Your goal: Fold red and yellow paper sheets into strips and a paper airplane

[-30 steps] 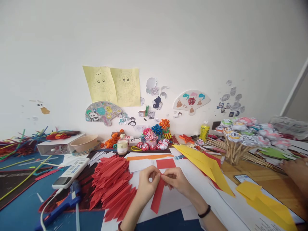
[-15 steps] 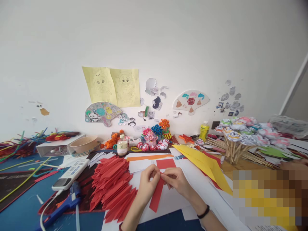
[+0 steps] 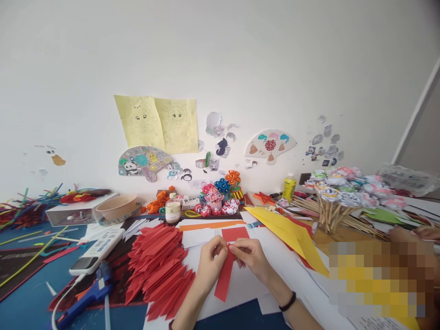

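- The left hand (image 3: 210,260) and the right hand (image 3: 248,255) meet over the white sheets (image 3: 240,286) in the middle of the desk; both sets of fingertips are pinched on the top end of a red paper strip (image 3: 223,279), the thumbs and forefingers closed tight on it, almost touching each other
- The strip hangs down and slightly to the left from the pinch, its lower end lying on the white paper; its upper end is hidden behind the fingers, so how it is creased I cannot tell
- Just behind the hands lies a flat red rectangle (image 3: 235,233) on the white sheets; an orange strip (image 3: 213,224) lies just beyond it
- To the left of the left hand sits a big heap of folded red paper pieces (image 3: 158,263), close beside the wrist; further left lie a white remote control (image 3: 98,248) and a blue glue gun (image 3: 87,295) with its white cord
- A black band (image 3: 288,302) circles the right wrist
- To the right lie yellow folded sheets (image 3: 292,233); beyond them stands a bundle of paper flowers on wooden sticks (image 3: 338,199)
- At the far right edge another person's hand (image 3: 424,233) rests near the desk edge; what it is doing I cannot tell
- Along the wall stand a small white bottle (image 3: 172,211), a yellow bottle (image 3: 288,187) and a cluster of small paper flowers (image 3: 220,197); paper fans and drawings are stuck on the wall above
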`<state>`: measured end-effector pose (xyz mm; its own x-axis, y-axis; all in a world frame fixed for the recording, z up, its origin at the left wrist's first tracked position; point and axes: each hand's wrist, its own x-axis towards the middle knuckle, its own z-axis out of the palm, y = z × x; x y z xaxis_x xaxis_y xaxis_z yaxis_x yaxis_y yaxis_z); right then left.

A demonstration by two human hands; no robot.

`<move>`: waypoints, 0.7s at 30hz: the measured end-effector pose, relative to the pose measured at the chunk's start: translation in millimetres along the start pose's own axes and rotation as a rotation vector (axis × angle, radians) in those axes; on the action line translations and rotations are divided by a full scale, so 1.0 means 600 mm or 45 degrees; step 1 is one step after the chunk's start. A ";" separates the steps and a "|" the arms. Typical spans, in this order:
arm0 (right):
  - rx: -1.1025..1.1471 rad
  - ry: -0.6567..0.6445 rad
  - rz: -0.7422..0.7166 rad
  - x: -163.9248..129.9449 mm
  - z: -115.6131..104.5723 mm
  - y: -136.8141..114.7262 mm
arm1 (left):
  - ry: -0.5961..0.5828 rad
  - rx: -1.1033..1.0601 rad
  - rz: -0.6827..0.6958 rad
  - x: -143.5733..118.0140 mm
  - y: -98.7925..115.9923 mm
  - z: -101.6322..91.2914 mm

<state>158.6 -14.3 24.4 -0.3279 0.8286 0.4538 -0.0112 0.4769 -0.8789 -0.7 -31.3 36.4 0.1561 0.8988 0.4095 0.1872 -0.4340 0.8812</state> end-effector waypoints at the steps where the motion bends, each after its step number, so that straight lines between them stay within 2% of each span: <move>1: -0.004 0.003 -0.004 0.000 0.000 0.001 | -0.002 0.006 0.003 0.001 -0.001 0.000; 8: -0.019 0.043 0.027 0.000 -0.001 -0.005 | -0.004 0.022 -0.043 0.003 0.004 0.001; 17: 0.006 0.105 0.055 0.002 -0.005 -0.013 | -0.044 -0.095 -0.099 0.005 -0.001 0.005; 21: 0.081 0.201 0.086 0.003 -0.012 -0.013 | -0.069 -0.128 -0.139 0.004 0.000 0.007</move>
<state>165.1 -14.5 33.0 -0.1777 0.8961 0.4068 -0.0560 0.4035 -0.9133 3.6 -29.5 36.2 0.1927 0.9345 0.2993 0.1086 -0.3234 0.9400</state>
